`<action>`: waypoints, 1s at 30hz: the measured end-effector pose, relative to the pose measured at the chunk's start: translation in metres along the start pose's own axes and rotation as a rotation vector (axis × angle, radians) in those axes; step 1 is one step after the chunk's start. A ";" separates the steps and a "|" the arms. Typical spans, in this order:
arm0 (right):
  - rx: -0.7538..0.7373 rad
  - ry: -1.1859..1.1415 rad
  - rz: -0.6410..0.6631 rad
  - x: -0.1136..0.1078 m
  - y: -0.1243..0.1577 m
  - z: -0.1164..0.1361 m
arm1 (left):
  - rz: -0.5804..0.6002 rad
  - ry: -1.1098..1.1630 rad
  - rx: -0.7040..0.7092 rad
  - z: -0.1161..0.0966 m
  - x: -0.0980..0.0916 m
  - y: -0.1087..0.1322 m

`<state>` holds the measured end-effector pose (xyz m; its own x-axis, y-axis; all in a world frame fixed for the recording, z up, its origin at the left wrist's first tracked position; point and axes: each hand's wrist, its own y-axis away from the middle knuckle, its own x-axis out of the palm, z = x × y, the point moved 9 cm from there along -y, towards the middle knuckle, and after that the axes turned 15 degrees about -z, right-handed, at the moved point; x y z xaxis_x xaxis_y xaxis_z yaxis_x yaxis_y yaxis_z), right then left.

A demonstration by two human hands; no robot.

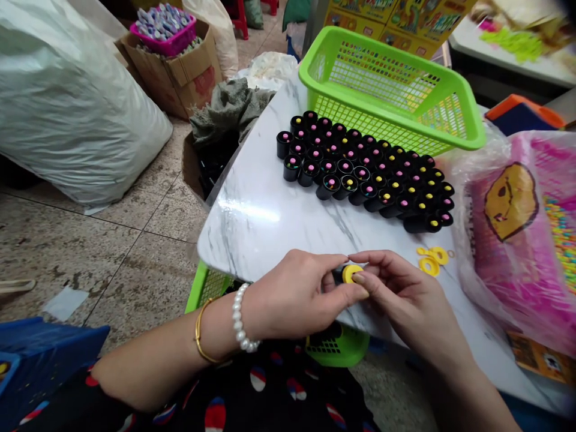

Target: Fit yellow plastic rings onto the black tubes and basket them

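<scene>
My left hand [297, 294] and my right hand [405, 294] meet at the near edge of the marble table [261, 210]. Together their fingertips pinch a small black tube [338, 274] with a yellow ring cap [350, 273] on its end. My left wrist wears a pearl bracelet and a gold bangle. Several upright black tubes [364, 171] with pink or yellow centres stand packed in rows in the middle of the table. Loose yellow rings [432, 259] lie on the table just right of my hands.
An empty green mesh basket [387, 84] sits behind the tubes. A pink plastic bag [517, 228] of small parts lies at the right. Another green basket [337, 348] hangs below the table edge. Cardboard boxes [175, 66] and a big white sack [67, 96] stand on the floor at left.
</scene>
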<state>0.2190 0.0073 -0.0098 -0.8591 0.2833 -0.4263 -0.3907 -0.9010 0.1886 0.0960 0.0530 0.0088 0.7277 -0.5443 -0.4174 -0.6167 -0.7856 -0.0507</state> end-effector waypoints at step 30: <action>0.244 -0.409 0.141 -0.001 0.016 -0.031 | -0.223 0.044 0.191 -0.005 0.001 0.003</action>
<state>0.2235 -0.0175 -0.0342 -0.9495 0.3136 -0.0087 -0.2850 -0.8505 0.4420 0.0968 0.0487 0.0122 0.8612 -0.3802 -0.3373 -0.4826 -0.8198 -0.3083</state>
